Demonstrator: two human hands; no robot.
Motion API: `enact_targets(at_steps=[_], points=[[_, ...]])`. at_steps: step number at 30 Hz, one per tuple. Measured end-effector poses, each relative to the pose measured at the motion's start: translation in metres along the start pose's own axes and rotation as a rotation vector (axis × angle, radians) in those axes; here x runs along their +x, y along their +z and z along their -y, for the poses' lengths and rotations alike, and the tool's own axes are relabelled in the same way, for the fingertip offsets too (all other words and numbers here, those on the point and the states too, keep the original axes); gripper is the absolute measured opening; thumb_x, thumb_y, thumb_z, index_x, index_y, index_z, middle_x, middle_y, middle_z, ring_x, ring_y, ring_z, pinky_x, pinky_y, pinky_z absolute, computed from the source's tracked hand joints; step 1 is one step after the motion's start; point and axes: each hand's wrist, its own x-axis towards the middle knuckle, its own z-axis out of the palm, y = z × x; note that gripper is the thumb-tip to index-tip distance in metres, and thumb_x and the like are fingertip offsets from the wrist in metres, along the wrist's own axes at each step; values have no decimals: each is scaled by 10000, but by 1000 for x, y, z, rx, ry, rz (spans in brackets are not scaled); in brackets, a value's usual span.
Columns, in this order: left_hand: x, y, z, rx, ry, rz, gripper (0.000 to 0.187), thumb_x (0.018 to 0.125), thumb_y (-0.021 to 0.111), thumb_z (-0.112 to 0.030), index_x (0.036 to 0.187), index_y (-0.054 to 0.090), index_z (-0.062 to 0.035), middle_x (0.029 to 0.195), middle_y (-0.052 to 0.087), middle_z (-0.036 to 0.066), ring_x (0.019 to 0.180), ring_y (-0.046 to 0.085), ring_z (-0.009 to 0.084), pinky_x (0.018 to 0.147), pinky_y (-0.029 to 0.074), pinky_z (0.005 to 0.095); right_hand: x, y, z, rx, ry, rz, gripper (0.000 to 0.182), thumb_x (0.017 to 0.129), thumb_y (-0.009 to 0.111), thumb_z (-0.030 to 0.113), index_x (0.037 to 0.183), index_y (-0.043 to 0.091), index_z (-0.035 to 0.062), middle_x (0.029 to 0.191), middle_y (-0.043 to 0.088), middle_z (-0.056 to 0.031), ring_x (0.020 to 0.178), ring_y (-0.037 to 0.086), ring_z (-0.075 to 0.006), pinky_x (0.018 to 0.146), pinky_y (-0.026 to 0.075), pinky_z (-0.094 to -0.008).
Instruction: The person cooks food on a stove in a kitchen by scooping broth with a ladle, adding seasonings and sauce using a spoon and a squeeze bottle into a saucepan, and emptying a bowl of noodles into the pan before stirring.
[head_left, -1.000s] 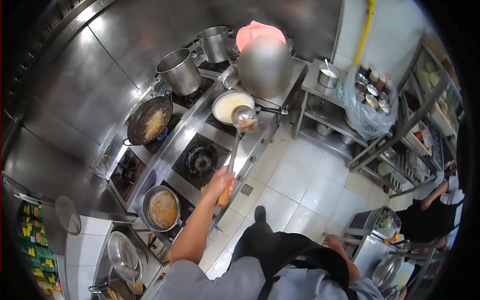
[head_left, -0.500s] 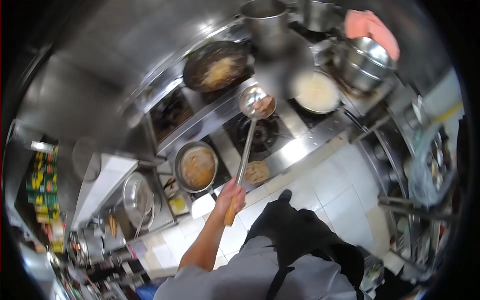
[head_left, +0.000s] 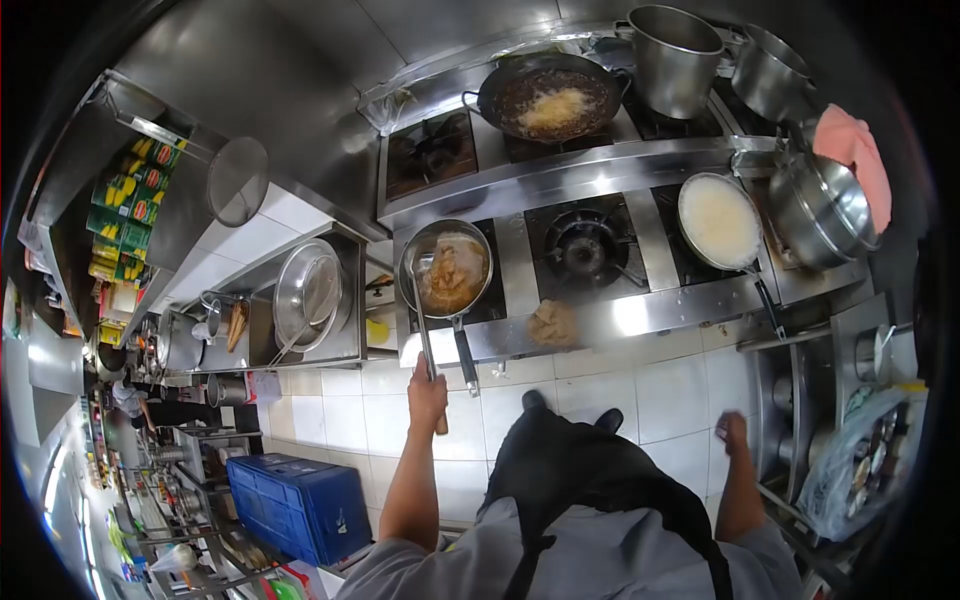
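Note:
My left hand [head_left: 428,393] is closed around the handle of a long ladle [head_left: 421,322]. The ladle's head end is inside the left frying pan [head_left: 486,305], where brown food [head_left: 446,270] sits in liquid; the bowl is hard to make out. The pan's dark handle [head_left: 466,360] points toward me, just right of the ladle. My right hand [head_left: 733,428] hangs low over the floor at my right side, away from the stove. No object shows in it, and its fingers look loosely bent and apart.
A bare burner [head_left: 588,250] adjoins the left pan, with a crumpled tan cloth [head_left: 553,324] on the front edge. Behind stand a wok [head_left: 550,97] and a tall pot [head_left: 676,62]. At right are a pan of pale liquid [head_left: 719,222] and stacked metal pots [head_left: 822,207].
My left hand has swung the ladle left, from above the middle burner into the left pan. Brown food heaps there now. My right hand has come into view, and the view has shifted.

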Motion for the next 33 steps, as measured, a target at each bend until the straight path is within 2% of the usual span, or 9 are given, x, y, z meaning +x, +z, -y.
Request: enact_targets(at_steps=[7, 9, 10, 12, 15, 18, 25, 28, 33], points=[[32, -13, -17, -1049, -488, 311, 224, 881, 537, -106, 1105, 539, -121, 667, 495, 5, 483, 469, 110, 420, 378, 264, -59, 112, 135, -61, -173, 123, 92, 914, 555, 243, 949, 560, 159, 847, 596, -21, 764, 597, -154, 689, 519, -340], [29, -27, -12, -1139, -543, 441, 157, 886, 538, -120, 1043, 531, -112, 669, 487, 4, 483, 464, 107, 419, 376, 262, -70, 128, 96, -45, -76, 163, 104, 907, 564, 228, 969, 563, 145, 841, 591, -14, 750, 593, -148, 637, 518, -315], [28, -32, 4, -1118, -523, 473, 472, 849, 553, -69, 1317, 514, -103, 677, 517, 18, 483, 481, 116, 413, 384, 272, -75, 131, 62, -61, -97, 195, 112, 893, 580, 219, 971, 568, 140, 836, 584, -15, 732, 592, -145, 610, 515, -298], [18, -62, 7, -959, -485, 478, 511, 848, 553, -69, 1354, 498, -105, 674, 526, 23, 479, 490, 120, 413, 393, 275, -87, 130, -14, -200, -78, 284, 107, 883, 555, 205, 957, 587, 135, 814, 569, -19, 696, 582, -144, 564, 502, -301], [9, -87, 21, -602, -400, 454, 607, 855, 559, -76, 1448, 433, -111, 667, 545, 39, 468, 504, 132, 421, 421, 285, -128, 126, -114, -359, 322, 283, 90, 854, 581, 233, 851, 569, 143, 715, 545, -25, 625, 579, -188, 501, 480, -348], [21, -74, 47, -371, -138, 320, 646, 871, 579, -94, 1481, 369, -96, 668, 540, 32, 476, 500, 123, 431, 431, 282, -176, 114, -171, -744, 143, 432, 110, 862, 566, 235, 788, 554, 153, 671, 525, -11, 601, 571, -189, 490, 463, -357], [49, -70, 60, -906, -379, 651, 601, 899, 581, -122, 1466, 383, -100, 679, 536, 14, 481, 493, 109, 424, 413, 267, -187, 121, -185, -1201, -628, 541, 247, 880, 531, 239, 641, 519, 176, 569, 478, 22, 546, 553, -191, 464, 423, -378], [37, -106, 67, -811, -377, 656, 639, 894, 582, -124, 1492, 355, -116, 659, 528, 15, 477, 483, 107, 419, 403, 268, -177, 171, -129, -10, 459, 152, 129, 830, 595, 190, 933, 543, 132, 798, 575, -72, 692, 579, -224, 608, 496, -390], [38, -99, 90, -423, -76, 418, 655, 863, 582, -76, 1481, 366, -88, 731, 619, 68, 507, 542, 149, 462, 463, 320, -198, 245, -19, -49, 178, 102, 202, 823, 623, 212, 979, 557, 102, 885, 596, -75, 772, 603, -225, 667, 524, -387]])
